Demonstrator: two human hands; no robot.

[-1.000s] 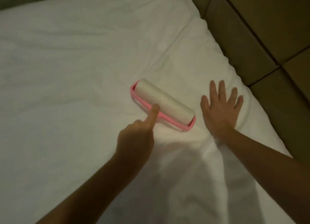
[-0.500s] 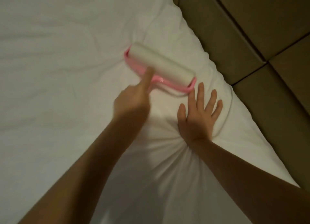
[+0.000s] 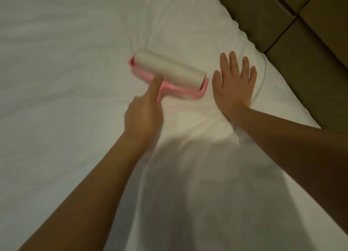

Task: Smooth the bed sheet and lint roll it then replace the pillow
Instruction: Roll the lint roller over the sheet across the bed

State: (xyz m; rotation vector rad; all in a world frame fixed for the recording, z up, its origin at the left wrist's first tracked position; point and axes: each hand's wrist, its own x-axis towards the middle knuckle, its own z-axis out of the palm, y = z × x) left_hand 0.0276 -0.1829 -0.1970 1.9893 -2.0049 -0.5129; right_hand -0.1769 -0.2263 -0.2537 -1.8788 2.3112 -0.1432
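A white bed sheet (image 3: 75, 100) covers the bed and fills most of the view. A pink lint roller (image 3: 165, 72) with a wide white roll lies on the sheet near the bed's right edge. My left hand (image 3: 145, 111) grips its pink handle, with the index finger stretched along the handle up to the roll. Just right of the roller, my right hand (image 3: 234, 85) presses flat on the sheet with fingers spread. Creases fan out from under that wrist. No pillow is in view.
A brown padded headboard (image 3: 301, 34) with dark seams runs diagonally along the bed's right edge. A shadow falls over the sheet (image 3: 197, 175) between my forearms.
The roller has come back along the sheet toward me after its push outward. My right hand has shifted from below the roller's right end to beside it, still flat on the sheet.
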